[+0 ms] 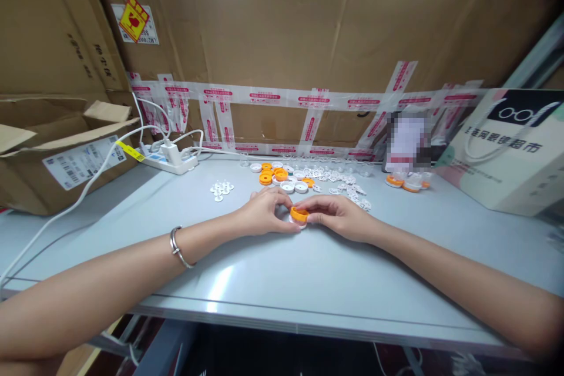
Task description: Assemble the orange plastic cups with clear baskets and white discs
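Note:
In the head view an orange ring-shaped plastic part [299, 214] sits on or just above a white round part [301, 225], with something clear or pale between them. The thumb and fingertips of my left hand [263, 211] close around the left side of this stack. From the other side, my right hand [342, 217] pinches the orange ring between thumb and fingers. Just behind my hands lie loose orange rings [266, 178] and white rings [288, 187]. Several small white slotted discs [352, 191] are scattered behind my right hand.
White pegged pieces [221, 188] lie left of the rings. A power strip [171, 158] with white cables stands near an open cardboard box [66, 153]. On the right are finished-looking orange-white pieces [409, 183] and a paper bag [506, 158]. Large taped cardboard [282, 29] backs the table.

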Demonstrator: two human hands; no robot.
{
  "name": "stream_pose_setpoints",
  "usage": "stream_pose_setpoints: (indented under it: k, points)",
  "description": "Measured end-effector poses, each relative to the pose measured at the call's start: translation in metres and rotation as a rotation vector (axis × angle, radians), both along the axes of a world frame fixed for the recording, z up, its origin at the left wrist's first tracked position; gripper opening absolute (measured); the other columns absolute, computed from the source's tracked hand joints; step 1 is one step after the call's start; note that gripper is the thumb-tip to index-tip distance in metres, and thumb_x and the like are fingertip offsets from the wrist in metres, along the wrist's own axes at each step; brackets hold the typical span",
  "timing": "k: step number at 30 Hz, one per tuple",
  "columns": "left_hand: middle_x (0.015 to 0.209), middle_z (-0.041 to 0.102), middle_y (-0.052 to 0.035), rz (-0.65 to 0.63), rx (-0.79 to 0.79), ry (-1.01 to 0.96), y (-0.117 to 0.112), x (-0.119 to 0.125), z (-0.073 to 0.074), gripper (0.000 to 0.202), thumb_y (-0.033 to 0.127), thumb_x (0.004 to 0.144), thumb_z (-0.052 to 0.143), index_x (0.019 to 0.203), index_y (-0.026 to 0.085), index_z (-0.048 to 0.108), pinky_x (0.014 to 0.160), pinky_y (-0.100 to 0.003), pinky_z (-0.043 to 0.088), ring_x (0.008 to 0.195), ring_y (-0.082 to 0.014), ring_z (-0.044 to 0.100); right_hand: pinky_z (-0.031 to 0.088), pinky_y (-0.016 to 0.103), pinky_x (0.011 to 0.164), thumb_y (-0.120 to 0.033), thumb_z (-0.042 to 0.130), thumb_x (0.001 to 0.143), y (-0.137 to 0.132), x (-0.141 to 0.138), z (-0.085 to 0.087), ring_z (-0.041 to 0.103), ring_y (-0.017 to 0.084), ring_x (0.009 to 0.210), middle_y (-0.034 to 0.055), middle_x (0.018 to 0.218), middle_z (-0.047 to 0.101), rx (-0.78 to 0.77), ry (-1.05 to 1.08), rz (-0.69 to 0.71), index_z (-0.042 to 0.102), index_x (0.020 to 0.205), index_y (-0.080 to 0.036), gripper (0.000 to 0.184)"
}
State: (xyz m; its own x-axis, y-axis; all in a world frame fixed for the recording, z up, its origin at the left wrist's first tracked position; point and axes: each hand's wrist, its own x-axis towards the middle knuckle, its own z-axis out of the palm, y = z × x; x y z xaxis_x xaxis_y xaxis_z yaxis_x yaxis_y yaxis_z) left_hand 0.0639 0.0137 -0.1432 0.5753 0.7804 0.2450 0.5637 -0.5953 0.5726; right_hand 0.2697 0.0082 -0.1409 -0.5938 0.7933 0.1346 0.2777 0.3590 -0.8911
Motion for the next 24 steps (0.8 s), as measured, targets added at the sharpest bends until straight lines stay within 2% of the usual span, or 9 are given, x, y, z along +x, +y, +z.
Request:
stream_pose_setpoints:
  k: [4, 8, 11, 18, 24]
  points:
    - [0.1, 0.059, -0.0039, -0.006, -0.004, -0.002, 0.0008, -0.0004, -0.0009, 0.037, 0.047, 0.063, 0.069, 0.089, 0.021, 0.064, 0.09, -0.037, 0.038, 0.1, -0.0232, 0.051, 0.044, 0.035, 0.091, -0.031, 0.059, 0.08, 0.0009, 0.003, -0.0017, 0.059, 0.018, 0.099, 0.0039, 0.104, 0.065, 0.241, -0.05, 0.063, 0.069, 0.092, -0.024, 0.018]
    - [0.1, 0.059, -0.0035, -0.016, -0.001, -0.017, 0.0013, -0.0004, -0.0018, 0.034, 0.044, 0.064, 0.07, 0.088, 0.021, 0.063, 0.09, -0.036, 0.038, 0.101, -0.023, 0.051, 0.044, 0.034, 0.089, -0.028, 0.056, 0.083, 0.0007, 0.0035, -0.001, 0.058, 0.017, 0.099, 0.0038, 0.107, 0.062, 0.374, -0.075, 0.116, 0.069, 0.095, -0.026, 0.018]
    - [0.1, 0.06, -0.0034, -0.024, 0.011, -0.012, 0.0009, -0.0004, -0.0016, 0.034, 0.044, 0.064, 0.069, 0.088, 0.021, 0.064, 0.09, -0.036, 0.038, 0.102, -0.0228, 0.051, 0.044, 0.033, 0.09, -0.03, 0.058, 0.081, -0.0013, 0.0019, 0.0004, 0.057, 0.017, 0.099, 0.0046, 0.105, 0.061, 0.401, -0.108, 0.112, 0.068, 0.096, -0.025, 0.019]
    - [0.102, 0.058, -0.0042, -0.021, 0.023, 0.016, 0.0025, -0.0015, -0.0024, 0.034, 0.045, 0.064, 0.068, 0.087, 0.021, 0.064, 0.09, -0.037, 0.038, 0.1, -0.023, 0.051, 0.046, 0.034, 0.084, -0.032, 0.06, 0.079, -0.0055, -0.004, 0.0012, 0.059, 0.017, 0.09, 0.005, 0.097, 0.063, 0.428, -0.113, 0.029, 0.068, 0.084, -0.022, 0.014]
    - [0.102, 0.058, -0.0041, -0.053, 0.031, 0.001, 0.0062, -0.0051, -0.0045, 0.03, 0.04, 0.065, 0.068, 0.087, 0.021, 0.064, 0.091, -0.037, 0.038, 0.104, -0.0234, 0.049, 0.047, 0.036, 0.087, -0.031, 0.059, 0.079, -0.0078, -0.002, 0.0037, 0.06, 0.018, 0.093, 0.0047, 0.099, 0.065, 0.36, -0.127, 0.042, 0.064, 0.094, -0.022, 0.019]
